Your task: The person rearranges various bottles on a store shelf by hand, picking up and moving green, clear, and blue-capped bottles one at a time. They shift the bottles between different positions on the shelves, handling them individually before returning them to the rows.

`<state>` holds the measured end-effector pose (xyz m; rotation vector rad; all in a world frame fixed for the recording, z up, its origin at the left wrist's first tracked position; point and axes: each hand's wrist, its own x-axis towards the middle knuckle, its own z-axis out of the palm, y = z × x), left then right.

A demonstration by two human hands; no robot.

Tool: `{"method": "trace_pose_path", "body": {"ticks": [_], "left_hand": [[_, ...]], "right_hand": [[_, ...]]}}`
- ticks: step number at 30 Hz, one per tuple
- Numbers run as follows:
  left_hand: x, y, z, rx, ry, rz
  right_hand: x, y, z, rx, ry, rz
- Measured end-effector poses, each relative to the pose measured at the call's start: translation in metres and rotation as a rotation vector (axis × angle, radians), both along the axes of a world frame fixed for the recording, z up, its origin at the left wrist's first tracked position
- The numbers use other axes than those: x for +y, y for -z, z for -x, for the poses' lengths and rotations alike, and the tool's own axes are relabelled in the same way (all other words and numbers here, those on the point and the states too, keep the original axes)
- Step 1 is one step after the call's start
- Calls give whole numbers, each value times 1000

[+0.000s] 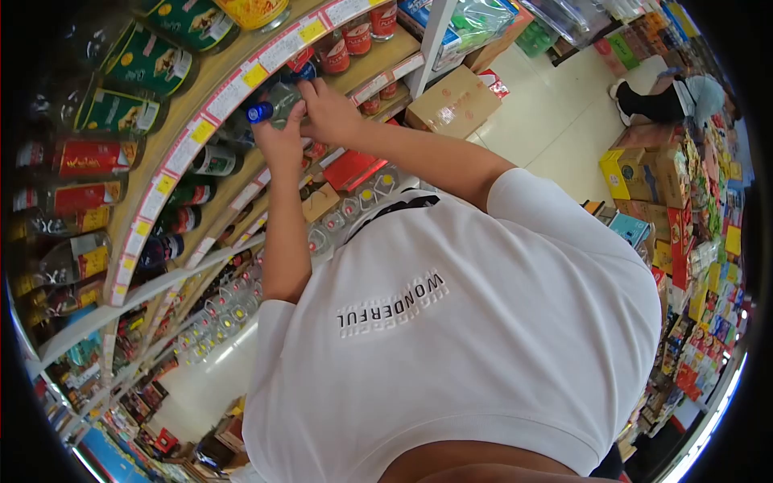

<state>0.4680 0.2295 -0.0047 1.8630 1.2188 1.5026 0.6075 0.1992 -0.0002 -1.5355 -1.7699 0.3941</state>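
Observation:
My left hand [280,146] reaches up to the shelf, its fingers closed around a clear bottle with a blue cap [259,112]. The bottle's body is partly hidden behind the hand. Close beside it, my right hand [330,115] has its fingers bent around clear plastic [283,98] near a second blue cap [305,72]. Whether both caps belong to separate bottles is hard to make out. Behind the hands runs the shelf edge [228,100] with its row of price tags.
Green-labelled bottles [145,64] and red-labelled jars [357,36] fill the upper shelf. A cardboard box [455,101] stands right of my hands, with a red box [354,167] below. Large clear jugs [366,196] line the shelf's foot. Across the aisle is another person [672,101].

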Motion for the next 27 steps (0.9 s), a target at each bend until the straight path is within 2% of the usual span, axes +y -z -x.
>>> {"method": "trace_pose_path", "body": {"ticks": [2,4,6,10,14,17,18,21,24,27], "left_hand": [[-3,-10,-1,6,40,89],[-1,-9,0,-9,26,110],[-3,-8,-3,29,-20,74],[-2,-8,-12,160,-113,2],[-2,-15,-16,-14,-116,183],[0,-15,-21,-61,-86,86],[1,-7,-23,16,-118,160],[2,-4,-27,134,-139,101],[3,-8,-26,-10,-88,-25],[-8,-15,-25,-113,-50,126]], "right_hand": [[4,-7,-5,-18,-52,84],[22,22,-14,-60,-113,-56],[28,25,-22,-121,-170,-144],[30,24,-17,-33,-111,-72],[26,15,-12,-5,-17,-80],[29,20,-11,17,19,-98],[32,26,-14,9,14,-90],[31,19,-12,34,4,-35],[30,15,-10,22,21,-69],[32,21,-9,4,-26,-146]]}}
